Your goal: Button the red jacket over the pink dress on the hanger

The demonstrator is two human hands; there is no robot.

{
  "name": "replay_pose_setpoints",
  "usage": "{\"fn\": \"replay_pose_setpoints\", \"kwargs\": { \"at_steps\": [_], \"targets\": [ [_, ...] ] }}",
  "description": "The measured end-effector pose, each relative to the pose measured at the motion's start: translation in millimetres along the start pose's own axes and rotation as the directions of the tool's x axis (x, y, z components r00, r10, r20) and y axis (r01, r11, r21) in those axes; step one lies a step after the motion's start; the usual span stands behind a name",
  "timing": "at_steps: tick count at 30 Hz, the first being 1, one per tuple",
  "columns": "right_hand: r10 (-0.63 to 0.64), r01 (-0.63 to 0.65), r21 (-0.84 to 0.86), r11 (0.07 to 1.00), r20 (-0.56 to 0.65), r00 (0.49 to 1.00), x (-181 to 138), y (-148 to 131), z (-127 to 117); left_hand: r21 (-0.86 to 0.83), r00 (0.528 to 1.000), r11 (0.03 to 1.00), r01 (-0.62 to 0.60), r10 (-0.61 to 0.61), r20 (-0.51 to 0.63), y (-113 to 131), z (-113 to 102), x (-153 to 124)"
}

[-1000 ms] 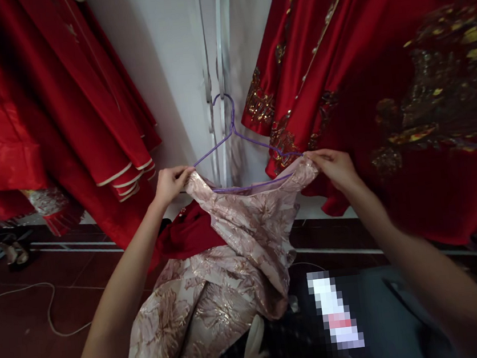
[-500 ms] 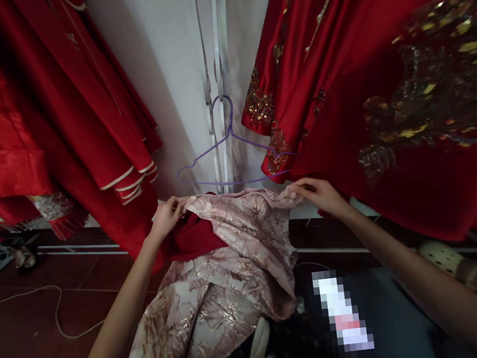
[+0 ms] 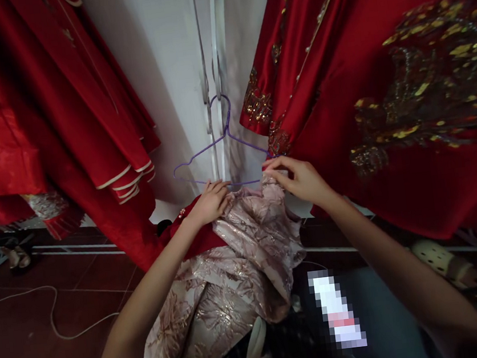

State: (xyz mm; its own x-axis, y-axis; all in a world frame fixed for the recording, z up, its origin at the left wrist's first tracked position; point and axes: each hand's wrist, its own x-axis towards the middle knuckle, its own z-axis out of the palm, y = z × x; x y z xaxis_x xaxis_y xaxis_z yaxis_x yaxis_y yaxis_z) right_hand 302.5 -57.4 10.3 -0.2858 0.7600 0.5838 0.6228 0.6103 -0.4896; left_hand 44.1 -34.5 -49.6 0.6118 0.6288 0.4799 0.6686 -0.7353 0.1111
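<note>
A pale pink brocade garment (image 3: 232,312) with a shiny gold leaf pattern hangs in folds before me, with red cloth (image 3: 204,239) at its left. My left hand (image 3: 211,204) is closed on the garment's top edge, just under the bottom bar of a purple hanger (image 3: 201,151). Raised to the hanger's right end, my right hand (image 3: 303,182) pinches the garment's other upper corner, which looks bunched. The hanger hooks onto a white metal rack (image 3: 216,61). My left fingertips are partly hidden by the hand and cloth.
Red garments hang on both sides, one with white trim (image 3: 129,180) at left and one with gold sequins (image 3: 430,88) at right. A cable (image 3: 56,315) crosses the tiled floor. Shoes (image 3: 17,257) and a cream clog (image 3: 430,255) stand low. A blurred-out bright patch (image 3: 335,309) shows below.
My left hand has moved right along the garment's top edge. My right hand has lifted its corner up and left to the hanger's right end. The cloth between them has bunched up.
</note>
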Motion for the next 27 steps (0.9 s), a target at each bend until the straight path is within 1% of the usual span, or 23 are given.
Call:
{"fn": "replay_pose_setpoints", "kwargs": {
  "at_steps": [3,4,7,9,11,16,19,21,24,27],
  "targets": [
    [0.058,-0.057,0.012,0.998,-0.102,0.993,7.5,31.0,-7.5,-0.024,0.999,0.999,0.021,-0.022,-0.026,8.2,2.6,-10.3],
    [0.089,-0.092,-0.012,0.996,-0.141,0.986,8.6,43.8,-11.3,-0.03,0.999,0.999,0.026,-0.027,-0.036,12.0,0.5,-14.8],
    [0.147,-0.192,-0.155,0.969,-0.26,0.954,5.7,77.1,-24.6,-0.032,0.998,0.999,0.033,-0.034,-0.051,23.9,-9.9,-28.1],
    [0.178,-0.244,-0.212,0.946,-0.287,0.941,0.4,89.8,-33.1,-0.023,0.998,0.999,0.032,-0.034,-0.055,29.6,-16.3,-35.0],
    [0.204,-0.276,-0.224,0.935,-0.296,0.933,-4.9,95.1,-39.8,-0.015,0.998,0.999,0.032,-0.033,-0.061,32.6,-20.5,-39.7],
    [0.207,-0.28,-0.204,0.938,-0.318,0.925,-12.6,96.4,-47.5,-0.009,0.997,0.999,0.035,-0.036,-0.068,31.7,-23.4,-42.4],
    [0.207,-0.278,-0.188,0.942,-0.327,0.922,-13.3,95.8,-47.3,-0.018,0.997,0.999,0.038,-0.039,-0.068,30.1,-22.9,-41.4],
    [0.189,-0.252,-0.16,0.955,-0.328,0.926,-11.6,91.5,-45.5,-0.028,0.997,0.999,0.039,-0.04,-0.061,30.0,-22.2,-39.8],
    [0.13,-0.181,-0.135,0.974,-0.319,0.939,-4.2,74.5,-40.2,-0.056,0.998,0.998,0.036,-0.038,-0.048,32.6,-20.0,-34.6],
    [0.029,-0.122,-0.23,0.966,-0.374,0.927,7.1,49.1,-31.8,-0.133,0.998,0.991,0.019,-0.027,-0.054,39.1,-15.2,-26.1]
  ]
}}
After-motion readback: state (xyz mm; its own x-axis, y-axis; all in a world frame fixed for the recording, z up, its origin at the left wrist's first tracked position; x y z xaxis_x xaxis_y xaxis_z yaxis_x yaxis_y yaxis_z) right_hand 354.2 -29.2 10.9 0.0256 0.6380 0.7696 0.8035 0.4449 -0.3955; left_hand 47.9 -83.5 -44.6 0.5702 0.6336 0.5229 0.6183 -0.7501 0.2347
